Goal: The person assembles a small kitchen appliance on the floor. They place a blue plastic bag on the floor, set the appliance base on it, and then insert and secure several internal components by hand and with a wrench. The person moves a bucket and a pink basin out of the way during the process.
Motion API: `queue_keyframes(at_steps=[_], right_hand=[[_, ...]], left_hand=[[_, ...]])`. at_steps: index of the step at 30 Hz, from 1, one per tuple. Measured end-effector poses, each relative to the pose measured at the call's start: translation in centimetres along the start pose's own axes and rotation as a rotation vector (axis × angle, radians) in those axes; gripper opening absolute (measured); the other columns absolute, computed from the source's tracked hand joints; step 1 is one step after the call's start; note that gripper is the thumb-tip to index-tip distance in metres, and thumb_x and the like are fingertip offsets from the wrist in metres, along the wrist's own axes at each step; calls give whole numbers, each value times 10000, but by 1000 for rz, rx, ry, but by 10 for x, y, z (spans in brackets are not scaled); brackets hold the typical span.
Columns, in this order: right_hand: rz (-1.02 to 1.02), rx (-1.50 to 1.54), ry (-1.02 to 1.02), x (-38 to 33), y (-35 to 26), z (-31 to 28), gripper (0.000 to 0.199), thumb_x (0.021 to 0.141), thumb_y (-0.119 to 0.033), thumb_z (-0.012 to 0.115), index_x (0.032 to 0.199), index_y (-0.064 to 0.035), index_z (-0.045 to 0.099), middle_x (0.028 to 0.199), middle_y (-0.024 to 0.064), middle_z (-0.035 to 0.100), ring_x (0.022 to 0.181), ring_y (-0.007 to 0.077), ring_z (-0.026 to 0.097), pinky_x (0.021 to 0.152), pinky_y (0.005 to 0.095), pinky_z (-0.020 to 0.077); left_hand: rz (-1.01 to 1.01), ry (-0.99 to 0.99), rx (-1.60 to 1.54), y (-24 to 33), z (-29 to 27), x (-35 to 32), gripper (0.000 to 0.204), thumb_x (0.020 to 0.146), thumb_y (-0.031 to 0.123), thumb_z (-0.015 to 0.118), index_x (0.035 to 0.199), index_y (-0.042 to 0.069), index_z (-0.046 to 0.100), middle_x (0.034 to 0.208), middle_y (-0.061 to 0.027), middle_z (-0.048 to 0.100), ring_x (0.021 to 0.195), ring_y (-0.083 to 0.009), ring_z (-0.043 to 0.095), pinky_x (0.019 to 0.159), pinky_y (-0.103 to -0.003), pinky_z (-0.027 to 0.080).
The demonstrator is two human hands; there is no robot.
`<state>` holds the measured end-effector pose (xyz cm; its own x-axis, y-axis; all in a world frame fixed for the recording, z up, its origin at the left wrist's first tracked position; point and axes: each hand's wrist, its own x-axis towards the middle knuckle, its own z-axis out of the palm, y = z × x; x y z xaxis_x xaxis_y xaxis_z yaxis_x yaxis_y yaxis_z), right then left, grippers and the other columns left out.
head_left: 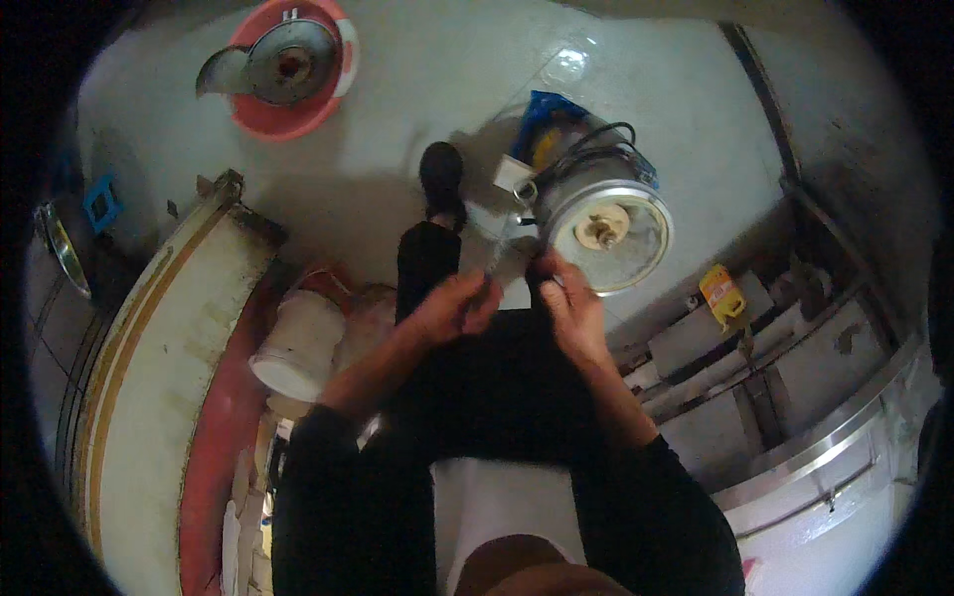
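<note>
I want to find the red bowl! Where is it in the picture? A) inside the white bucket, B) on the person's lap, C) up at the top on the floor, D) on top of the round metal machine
C: the red bowl sits on the pale floor near the top left, with a round metal blade part lying in it, far from both hands.

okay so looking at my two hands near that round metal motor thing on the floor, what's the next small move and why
Probably steady the round metal unit with the right hand before working the thin piece further. Both hands meet just in front of its rim, the left hand pinching something thin and pale that is too blurred to identify. The unit sits loose on the floor with black cables trailing, so it could shift.
</note>
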<state>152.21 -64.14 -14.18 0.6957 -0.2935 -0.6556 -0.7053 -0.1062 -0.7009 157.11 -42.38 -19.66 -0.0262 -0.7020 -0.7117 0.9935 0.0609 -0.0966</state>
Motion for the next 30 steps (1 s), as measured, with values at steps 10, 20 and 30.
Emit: queue_keyframes(at_steps=[10,20,30], right_hand=[[451,644,-181,-64,69,-81,305,1033,-302,438,1115,-36,563,786,45,621,700,137,602,625,293,509],[249,478,-26,-26,133,-55,355,1042,-289,404,941,-17,608,631,23,530,519,115,481,505,275,415],[328,284,210,-26,128,-27,410,1027,-342,444,836,-5,580,558,46,540,458,124,530,436,287,426]], left_hand=[[317,481,811,-130,113,33,231,885,100,640,1104,26,631,928,-84,665,799,-198,634,711,-304,513],[1062,1113,1551,-28,98,130,328,852,142,676,1156,37,609,1108,-171,579,914,-303,612,802,-386,508],[1053,1061,1614,-14,88,135,284,793,137,719,1032,7,639,881,-162,612,836,-332,601,738,-425,480]])
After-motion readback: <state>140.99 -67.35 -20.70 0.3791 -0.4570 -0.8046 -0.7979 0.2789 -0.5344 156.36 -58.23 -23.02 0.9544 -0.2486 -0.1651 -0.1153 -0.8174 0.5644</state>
